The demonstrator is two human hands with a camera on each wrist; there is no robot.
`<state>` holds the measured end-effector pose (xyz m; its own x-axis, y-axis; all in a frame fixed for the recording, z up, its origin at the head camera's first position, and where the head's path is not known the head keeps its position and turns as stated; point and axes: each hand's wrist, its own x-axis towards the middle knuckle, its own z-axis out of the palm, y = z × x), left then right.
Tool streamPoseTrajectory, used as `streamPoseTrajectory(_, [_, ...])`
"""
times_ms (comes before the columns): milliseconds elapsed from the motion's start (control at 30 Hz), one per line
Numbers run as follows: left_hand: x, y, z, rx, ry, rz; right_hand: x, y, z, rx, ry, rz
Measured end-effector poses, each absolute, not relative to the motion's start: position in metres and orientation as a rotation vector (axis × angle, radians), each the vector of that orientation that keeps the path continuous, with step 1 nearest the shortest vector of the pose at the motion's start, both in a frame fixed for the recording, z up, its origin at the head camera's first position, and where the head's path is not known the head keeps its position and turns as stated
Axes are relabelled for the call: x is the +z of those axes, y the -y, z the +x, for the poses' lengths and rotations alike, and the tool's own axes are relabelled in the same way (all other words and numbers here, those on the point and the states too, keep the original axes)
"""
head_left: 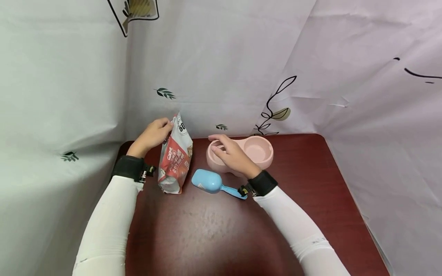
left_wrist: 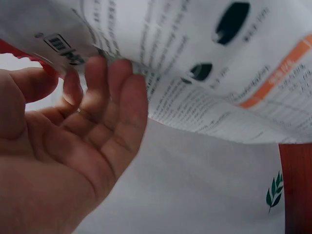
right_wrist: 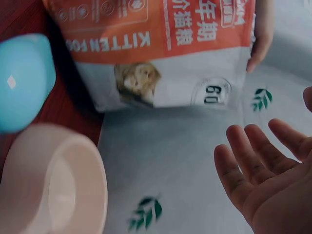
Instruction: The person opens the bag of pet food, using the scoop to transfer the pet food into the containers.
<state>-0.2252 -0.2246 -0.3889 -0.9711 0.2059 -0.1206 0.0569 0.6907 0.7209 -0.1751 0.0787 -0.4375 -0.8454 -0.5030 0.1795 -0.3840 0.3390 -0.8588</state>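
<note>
A white and red bag of kitten food [head_left: 175, 161] stands upright on the left part of the table. My left hand [head_left: 156, 132] is at its top, and in the left wrist view thumb and index finger [left_wrist: 73, 90] pinch the upper edge while the other fingertips lie against the printed side. Above the left bowl of a pink double pet bowl [head_left: 258, 151], my right hand [head_left: 235, 155] hangs with fingers extended and holds nothing. In front of the bowl lies a blue scoop [head_left: 208, 181], hollow side down, its handle pointing right below my right wrist.
The dark red table [head_left: 207, 230] meets a white, leaf-printed cloth [head_left: 214, 69] along its back edge. More of this cloth hangs at the left and right sides. The scoop's handle passes beneath the right wrist strap [head_left: 263, 183].
</note>
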Motion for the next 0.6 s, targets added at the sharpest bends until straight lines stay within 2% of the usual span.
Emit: streamPoseTrajectory(600, [-0.391,0.206,-0.240,1.147,-2.779,0.244,-0.427,0.008,-0.231,-1.433,-2.406,-0.710])
